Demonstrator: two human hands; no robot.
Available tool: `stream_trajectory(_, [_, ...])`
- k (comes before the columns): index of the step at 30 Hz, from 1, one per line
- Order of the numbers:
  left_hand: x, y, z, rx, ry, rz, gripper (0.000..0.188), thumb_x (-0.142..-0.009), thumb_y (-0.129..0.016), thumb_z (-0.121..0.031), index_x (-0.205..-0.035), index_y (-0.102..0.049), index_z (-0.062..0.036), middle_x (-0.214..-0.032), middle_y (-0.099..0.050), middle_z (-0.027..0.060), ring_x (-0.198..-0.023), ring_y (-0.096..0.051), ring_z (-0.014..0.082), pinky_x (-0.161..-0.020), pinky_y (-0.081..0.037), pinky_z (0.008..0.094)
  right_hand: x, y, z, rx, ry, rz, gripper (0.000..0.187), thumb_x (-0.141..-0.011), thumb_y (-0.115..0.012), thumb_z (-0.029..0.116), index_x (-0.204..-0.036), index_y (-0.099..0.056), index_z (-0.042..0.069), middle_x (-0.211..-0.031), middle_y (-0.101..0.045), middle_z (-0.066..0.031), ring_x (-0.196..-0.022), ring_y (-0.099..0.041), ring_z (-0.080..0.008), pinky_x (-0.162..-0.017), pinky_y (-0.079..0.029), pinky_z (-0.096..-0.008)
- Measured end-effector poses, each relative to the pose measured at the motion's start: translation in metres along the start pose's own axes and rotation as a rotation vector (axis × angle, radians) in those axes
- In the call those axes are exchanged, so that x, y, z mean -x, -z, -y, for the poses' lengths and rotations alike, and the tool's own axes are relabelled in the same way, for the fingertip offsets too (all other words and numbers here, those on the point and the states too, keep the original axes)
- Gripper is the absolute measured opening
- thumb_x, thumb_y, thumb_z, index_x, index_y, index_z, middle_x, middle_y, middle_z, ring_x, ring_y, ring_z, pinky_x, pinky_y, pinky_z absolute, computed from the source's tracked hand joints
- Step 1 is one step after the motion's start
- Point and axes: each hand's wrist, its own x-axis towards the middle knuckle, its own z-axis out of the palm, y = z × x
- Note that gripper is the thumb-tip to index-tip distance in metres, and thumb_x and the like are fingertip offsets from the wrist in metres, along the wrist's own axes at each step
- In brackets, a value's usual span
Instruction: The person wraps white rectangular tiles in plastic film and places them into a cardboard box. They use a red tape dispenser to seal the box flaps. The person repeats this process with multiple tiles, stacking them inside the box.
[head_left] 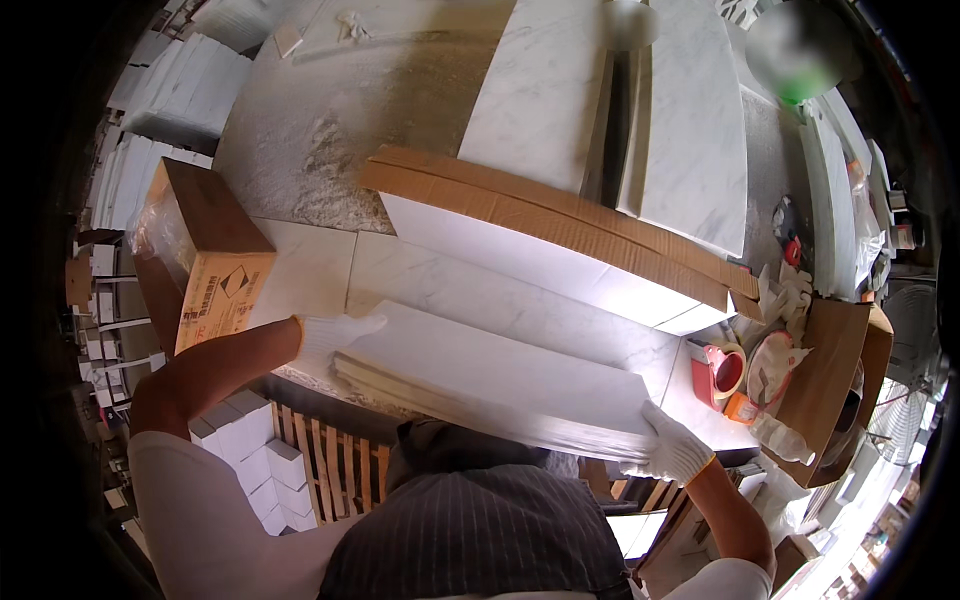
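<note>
A stack of long, thin white slabs (pixel 500 365) lies crosswise in front of my body, at the near edge of the work surface. Its near side shows several layers, slightly blurred. My left hand (pixel 340 335), in a white knit glove, grips the left end, with its fingers reaching over the top. At the other end my right hand (pixel 677 447), gloved the same way, is closed round the corner of the stack. The fingers beneath the slabs are hidden. Just beyond stands a long white piece (pixel 510 250) edged along its top with brown corrugated cardboard (pixel 560 215).
Large marbled panels (pixel 690 130) lie beyond the cardboard. A cardboard box (pixel 220 270) with plastic stands at the left. Tape rolls (pixel 722 372), a clear bottle (pixel 782 440) and an open carton (pixel 825 385) sit at the right. White blocks (pixel 265 470) and wooden slats (pixel 325 465) are below left.
</note>
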Motion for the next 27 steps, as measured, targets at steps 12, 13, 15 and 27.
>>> stream_trajectory(12, [-0.012, 0.015, 0.024, -0.249, -0.655, -0.373, 0.058, -0.101, -0.050, -0.036, -0.144, -0.041, 0.0014, -0.137, -0.053, 0.0163, -0.114, -0.056, 0.0216, -0.092, -0.051, 0.0333, 0.020, -0.013, 0.053, -0.101, 0.029, -0.006, 0.055, -0.103, -0.036, 0.053, -0.127, -0.050, 0.005, -0.109, -0.060, -0.0123, -0.090, -0.064, -0.0286, -0.062, -0.057, -0.0492])
stream_trajectory(13, [-0.012, 0.007, 0.025, -0.279, -0.715, -0.479, 0.055, -0.101, -0.053, -0.032, -0.143, -0.042, 0.0016, -0.136, -0.054, 0.0150, -0.111, -0.057, 0.0198, -0.091, -0.051, 0.0326, 0.016, -0.005, 0.045, -0.155, 0.054, 0.071, 0.058, -0.103, -0.035, 0.055, -0.127, -0.051, 0.004, -0.108, -0.061, -0.0126, -0.088, -0.065, -0.0289, -0.063, -0.057, -0.0488])
stream_trajectory(15, [-0.024, -0.004, 0.030, -0.327, -0.834, -0.689, 0.050, -0.100, -0.055, -0.025, -0.142, -0.044, 0.0015, -0.135, -0.055, 0.0125, -0.107, -0.058, 0.0168, -0.090, -0.050, 0.0315, 0.017, -0.010, 0.038, -0.253, 0.124, 0.160, 0.074, -0.098, -0.031, 0.068, -0.127, -0.054, 0.004, -0.104, -0.065, -0.0140, -0.081, -0.066, -0.0289, -0.061, -0.057, -0.0464])
stream_trajectory(27, [-0.071, -0.016, 0.041, 0.295, -1.414, -0.530, 0.022, -0.102, -0.053, -0.024, -0.105, -0.065, -0.0062, -0.101, -0.062, 0.0002, -0.097, -0.055, 0.0099, -0.089, -0.043, 0.0265, -0.025, -0.029, -0.018, 0.271, 1.433, -0.429, 0.050, -0.107, -0.039, 0.035, -0.141, -0.046, -0.002, -0.140, -0.054, -0.0164, -0.131, -0.050, -0.0258, -0.110, -0.037, -0.0388])
